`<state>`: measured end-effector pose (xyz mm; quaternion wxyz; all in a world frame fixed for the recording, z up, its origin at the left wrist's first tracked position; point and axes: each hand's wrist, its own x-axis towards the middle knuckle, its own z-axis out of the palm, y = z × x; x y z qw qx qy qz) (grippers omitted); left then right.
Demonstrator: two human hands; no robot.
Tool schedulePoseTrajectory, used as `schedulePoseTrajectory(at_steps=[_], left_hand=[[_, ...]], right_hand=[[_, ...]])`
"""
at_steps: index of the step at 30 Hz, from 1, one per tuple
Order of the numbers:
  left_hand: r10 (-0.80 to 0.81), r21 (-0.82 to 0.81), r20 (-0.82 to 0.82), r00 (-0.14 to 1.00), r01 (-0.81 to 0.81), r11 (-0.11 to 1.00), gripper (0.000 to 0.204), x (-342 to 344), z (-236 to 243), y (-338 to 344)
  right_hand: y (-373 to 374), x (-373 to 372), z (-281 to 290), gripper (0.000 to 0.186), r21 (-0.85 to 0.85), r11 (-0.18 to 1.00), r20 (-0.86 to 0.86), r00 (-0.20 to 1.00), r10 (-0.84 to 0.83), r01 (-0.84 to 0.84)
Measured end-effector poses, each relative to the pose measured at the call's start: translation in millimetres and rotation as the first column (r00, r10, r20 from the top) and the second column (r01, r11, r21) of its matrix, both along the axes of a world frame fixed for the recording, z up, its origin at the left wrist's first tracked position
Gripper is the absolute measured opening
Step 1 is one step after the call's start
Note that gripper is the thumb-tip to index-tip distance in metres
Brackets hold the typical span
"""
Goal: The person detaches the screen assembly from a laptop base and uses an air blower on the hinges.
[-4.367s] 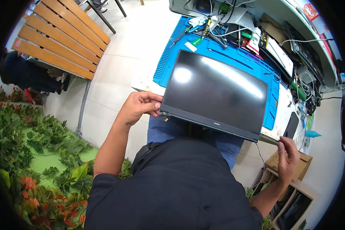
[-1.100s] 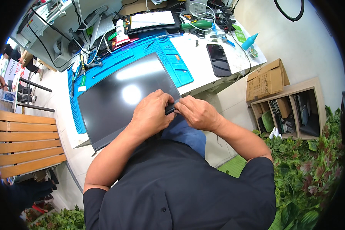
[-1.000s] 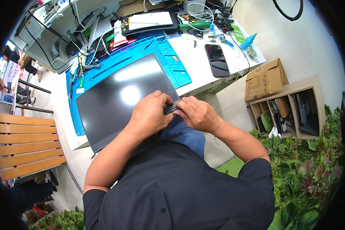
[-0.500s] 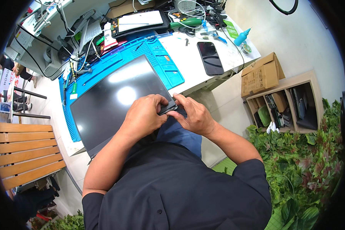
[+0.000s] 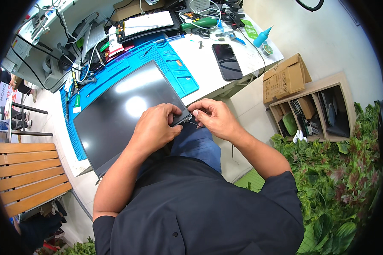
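The laptop screen is sitting at 10 o'clock from the left hand, which is gripping its 4 o'clock corner. The right hand is curling just beside that corner, can't tell if it's pinching anything.

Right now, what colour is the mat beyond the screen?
Bright blue; the mat shows best in the head view.

The screen panel is black – streaked with white glare – and the mat bright blue on a white table. Far right: black phone, teal bottle, brown box. Near: black shirt, blue jeans. Left, orange-brown striped slats; right, green foliage mottled reddish.
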<state>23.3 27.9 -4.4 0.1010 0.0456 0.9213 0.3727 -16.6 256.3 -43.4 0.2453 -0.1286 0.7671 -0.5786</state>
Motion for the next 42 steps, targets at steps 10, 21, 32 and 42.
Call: schedulePoseTrajectory(at_steps=[10,21,32,42], left_hand=[[-0.071,-0.117,-0.211,0.975,0.046,0.992,0.028,20,-14,0],[-0.105,-0.087,-0.268,0.958,0.084,0.993,0.024,19,-18,-4],[-0.116,-0.105,-0.232,0.966,0.094,0.99,0.024,16,-18,-5],[-0.214,-0.163,-0.187,0.959,0.184,0.969,0.024,11,-5,-10]], right_hand=[[2,6,-1,0.039,-0.07,0.997,0.138,0.99,-0.006,0.016],[-10,1,12,0.032,0.112,0.994,0.087,0.996,-0.001,-0.009],[-18,-11,7,0.023,0.007,0.99,0.194,0.971,-0.141,0.142],[-13,-25,-7,0.025,-0.095,0.984,0.449,0.889,-0.09,0.148]])
